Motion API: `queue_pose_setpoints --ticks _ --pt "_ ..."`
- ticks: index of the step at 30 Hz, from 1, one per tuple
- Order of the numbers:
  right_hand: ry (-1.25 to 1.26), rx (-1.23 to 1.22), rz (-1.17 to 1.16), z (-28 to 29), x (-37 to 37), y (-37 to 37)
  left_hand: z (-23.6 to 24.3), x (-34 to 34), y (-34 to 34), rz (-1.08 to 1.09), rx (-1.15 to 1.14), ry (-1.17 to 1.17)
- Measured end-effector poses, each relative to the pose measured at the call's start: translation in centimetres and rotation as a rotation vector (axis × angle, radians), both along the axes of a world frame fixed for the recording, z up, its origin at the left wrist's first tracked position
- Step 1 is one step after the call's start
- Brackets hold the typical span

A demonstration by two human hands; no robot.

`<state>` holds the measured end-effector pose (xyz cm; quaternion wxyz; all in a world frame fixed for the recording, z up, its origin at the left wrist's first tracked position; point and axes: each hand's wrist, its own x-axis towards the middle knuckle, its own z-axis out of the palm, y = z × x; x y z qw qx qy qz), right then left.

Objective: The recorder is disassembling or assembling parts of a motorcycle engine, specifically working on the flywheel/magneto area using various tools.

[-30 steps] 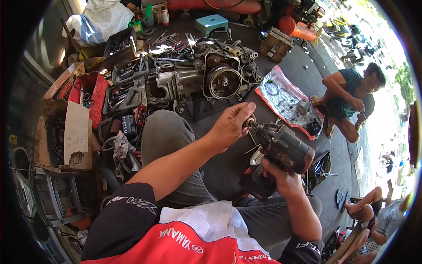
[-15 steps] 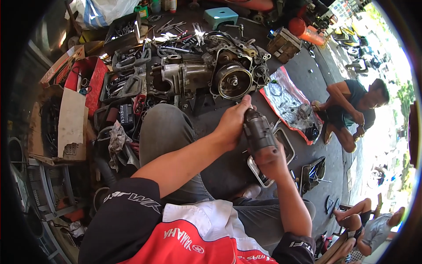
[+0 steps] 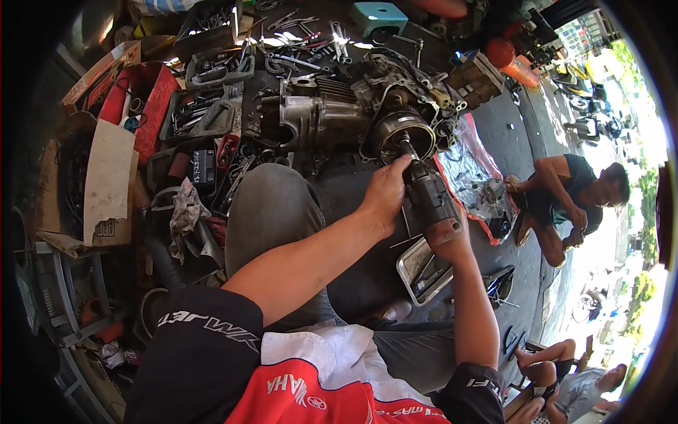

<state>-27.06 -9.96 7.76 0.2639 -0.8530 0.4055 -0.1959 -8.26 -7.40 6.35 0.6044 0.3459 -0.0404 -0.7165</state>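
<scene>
A dark impact wrench (image 3: pixel 431 198) is in both my hands, pointing away from me and up. My left hand (image 3: pixel 385 192) wraps its front end, thumb along the nose. Lower down, my right hand (image 3: pixel 453 247) is closed round the rear grip, and the tool's body hides most of its fingers. The socket (image 3: pixel 406 143) on the wrench's nose reaches the centre of a round metal drum (image 3: pixel 425 136) on the side of a motorcycle engine (image 3: pixel 332 120). Whether it sits fully over the nut there is hard to make out. The finned cylinder points left.
Trays of tools (image 3: pixel 201 113) and a red box (image 3: pixel 145 99) stand left. Wrenches (image 3: pixel 339 44) lie beyond the engine, near a teal stool (image 3: pixel 378 18). A plastic sheet with parts (image 3: pixel 470 177), a metal-rimmed tray (image 3: pixel 411 283) and a crouching co-worker (image 3: pixel 575 187) are right.
Both hands have moved the impact wrench forward against the engine, so its socket now meets the drum's centre, where the nut was exposed before. The view has shifted slightly.
</scene>
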Motion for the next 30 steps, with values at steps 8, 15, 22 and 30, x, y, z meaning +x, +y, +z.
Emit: queue_pose_setpoints --ticks 8,15,22,30 --pt "0.102 0.068 -0.009 2.0 0.0 -0.1 0.1 0.2 -0.2 0.043 0.023 -0.027" --pt "-0.041 0.069 -0.114 1.4 2.6 2.7 1.0 0.3 0.0 0.016 0.053 0.017" --pt "0.218 -0.089 0.066 5.3 1.6 -0.4 1.1 0.0 -0.3 0.034 -0.003 0.038" --pt "0.066 0.133 -0.119 0.5 1.5 2.5 -0.3 0.5 -1.0 -0.017 0.024 0.010"
